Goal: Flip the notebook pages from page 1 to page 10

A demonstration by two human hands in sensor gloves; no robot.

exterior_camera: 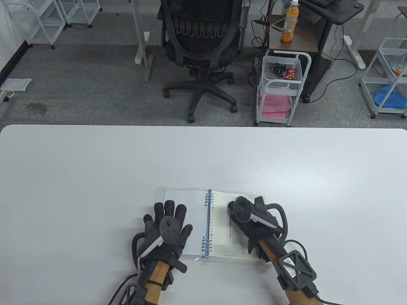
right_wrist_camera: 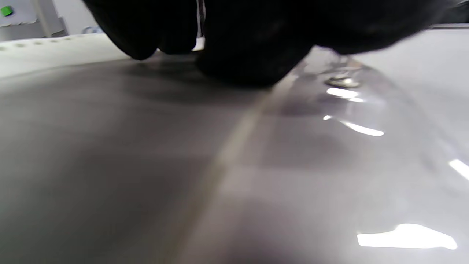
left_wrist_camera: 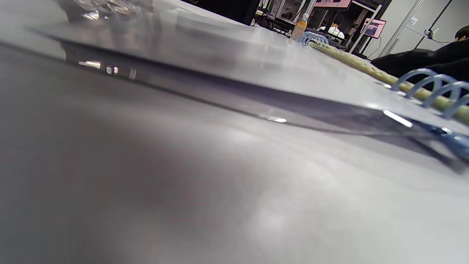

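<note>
A spiral notebook [exterior_camera: 219, 228] with blue rings [exterior_camera: 207, 225] lies open on the white table [exterior_camera: 95, 178], near its front edge. My left hand [exterior_camera: 168, 222] lies flat with fingers spread on the left-hand leaf, palm down. My right hand [exterior_camera: 243, 216] rests on the lined right-hand page, fingers curled toward the page's upper part. In the right wrist view the dark gloved fingers [right_wrist_camera: 238, 40] press on the page. The left wrist view shows the clear cover [left_wrist_camera: 234, 73] and blue rings [left_wrist_camera: 432, 88] from very low.
Beyond the table's far edge stand an office chair [exterior_camera: 200, 47], a white trolley [exterior_camera: 279, 89] and a side desk with an orange bottle [exterior_camera: 290, 22]. White wire racks stand at the far left and right.
</note>
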